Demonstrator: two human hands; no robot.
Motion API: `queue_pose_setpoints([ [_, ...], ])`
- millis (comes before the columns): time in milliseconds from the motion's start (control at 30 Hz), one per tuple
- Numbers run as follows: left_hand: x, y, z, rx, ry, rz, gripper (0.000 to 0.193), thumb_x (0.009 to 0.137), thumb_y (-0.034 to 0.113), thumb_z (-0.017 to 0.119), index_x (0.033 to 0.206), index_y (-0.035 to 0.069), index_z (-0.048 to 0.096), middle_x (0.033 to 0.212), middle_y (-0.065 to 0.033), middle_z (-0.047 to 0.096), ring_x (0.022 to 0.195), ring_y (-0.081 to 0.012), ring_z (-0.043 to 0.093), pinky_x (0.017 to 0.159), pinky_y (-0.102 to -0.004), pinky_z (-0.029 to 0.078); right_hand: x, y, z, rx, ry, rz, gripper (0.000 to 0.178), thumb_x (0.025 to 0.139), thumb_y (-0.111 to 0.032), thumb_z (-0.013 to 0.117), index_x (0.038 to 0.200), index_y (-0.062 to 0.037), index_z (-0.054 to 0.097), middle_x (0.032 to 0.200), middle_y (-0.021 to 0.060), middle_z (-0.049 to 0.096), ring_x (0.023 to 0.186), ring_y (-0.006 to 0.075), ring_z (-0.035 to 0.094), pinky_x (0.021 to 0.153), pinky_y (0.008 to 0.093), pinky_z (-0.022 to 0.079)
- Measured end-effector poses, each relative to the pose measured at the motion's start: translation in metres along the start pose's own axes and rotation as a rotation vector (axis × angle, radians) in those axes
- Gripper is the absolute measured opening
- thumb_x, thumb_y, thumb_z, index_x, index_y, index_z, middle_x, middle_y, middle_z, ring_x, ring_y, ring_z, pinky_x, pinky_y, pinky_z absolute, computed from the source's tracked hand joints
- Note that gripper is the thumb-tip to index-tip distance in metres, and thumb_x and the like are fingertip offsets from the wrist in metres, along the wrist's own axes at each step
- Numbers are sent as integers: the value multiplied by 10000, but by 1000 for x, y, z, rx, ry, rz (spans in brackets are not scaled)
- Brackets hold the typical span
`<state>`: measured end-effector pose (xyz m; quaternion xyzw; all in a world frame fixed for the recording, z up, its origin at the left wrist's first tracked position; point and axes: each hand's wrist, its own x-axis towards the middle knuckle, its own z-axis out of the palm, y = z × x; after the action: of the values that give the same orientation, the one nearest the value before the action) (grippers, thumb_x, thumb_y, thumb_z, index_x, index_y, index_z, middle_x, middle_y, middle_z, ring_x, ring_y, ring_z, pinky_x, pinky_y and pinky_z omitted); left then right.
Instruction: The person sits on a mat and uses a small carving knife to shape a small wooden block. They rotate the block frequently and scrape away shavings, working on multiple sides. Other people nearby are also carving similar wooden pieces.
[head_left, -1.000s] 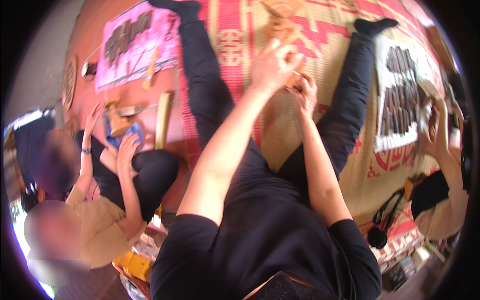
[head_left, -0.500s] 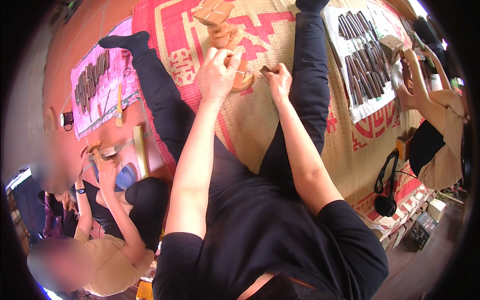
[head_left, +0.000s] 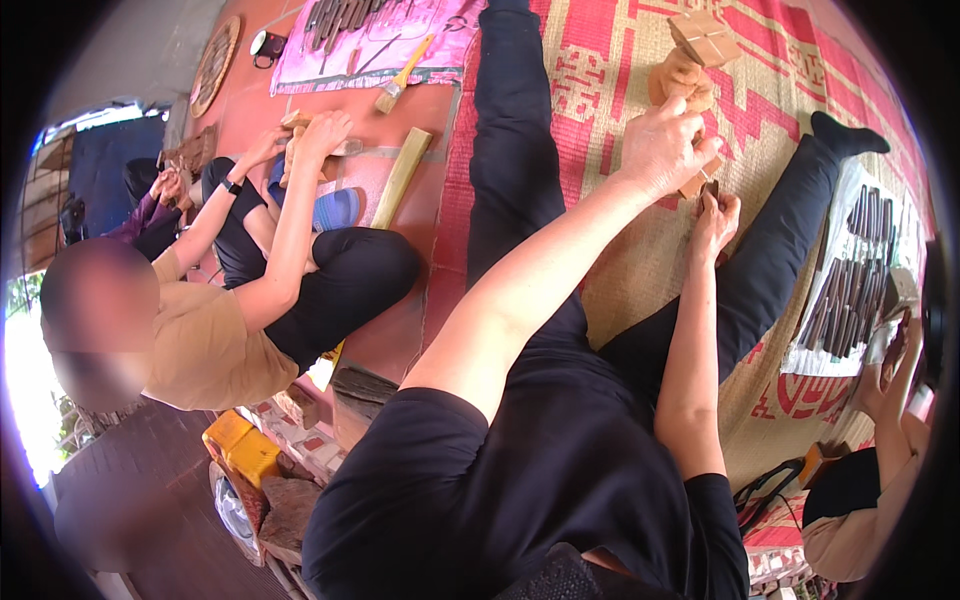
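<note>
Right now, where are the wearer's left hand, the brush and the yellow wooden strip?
Left hand (head_left: 661, 150): head view, back of the hand.
Brush (head_left: 404, 75): head view, lower handle.
Yellow wooden strip (head_left: 403, 177): head view, upper face.

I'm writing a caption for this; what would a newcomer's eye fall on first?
Likely the red-and-tan woven mat, spread beneath the person's legs. Over it, the left hand and right hand are both at a wooden block. At far right, slim dark tools lie in rows on a white sheet.

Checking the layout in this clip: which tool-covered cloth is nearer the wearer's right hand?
The white cloth, outside the right leg, closer to the right hand; the pink cloth lies farther off, beyond the left leg.
</note>
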<state>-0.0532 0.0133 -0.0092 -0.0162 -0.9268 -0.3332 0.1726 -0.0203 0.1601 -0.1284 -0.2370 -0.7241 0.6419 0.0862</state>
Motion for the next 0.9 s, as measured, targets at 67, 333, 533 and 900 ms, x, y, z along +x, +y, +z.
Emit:
queue_pose_setpoints([
  [67,1,2,2,-1,-8,-9,244,823,387,705,787,146,706,839,-26,588,702,-212,668,601,-355,542,5,2,14,-139,-42,-75,122,822,-75,614,876,-1,533,716,92,609,570,166,575,564,329,477],
  [333,1,-2,3,4,29,9,257,811,387,710,747,138,697,823,-29,584,668,-212,661,581,-355,538,-20,5,-3,131,-139,80,107,866,-1,585,823,-45,497,653,51,588,504,105,500,446,260,393],
  [533,4,2,4,-8,45,22,246,808,388,714,757,148,695,812,-19,579,682,-203,659,581,-355,531,-9,11,24,-57,1,21,108,859,-57,589,854,-20,489,679,95,597,516,140,552,484,301,456],
  [900,4,1,4,-12,-4,2,269,836,416,693,777,153,694,828,-22,570,717,-210,663,608,-361,536,1,-3,9,10,-145,8,66,870,-1,559,891,-28,503,683,58,571,524,107,524,488,252,433],
])
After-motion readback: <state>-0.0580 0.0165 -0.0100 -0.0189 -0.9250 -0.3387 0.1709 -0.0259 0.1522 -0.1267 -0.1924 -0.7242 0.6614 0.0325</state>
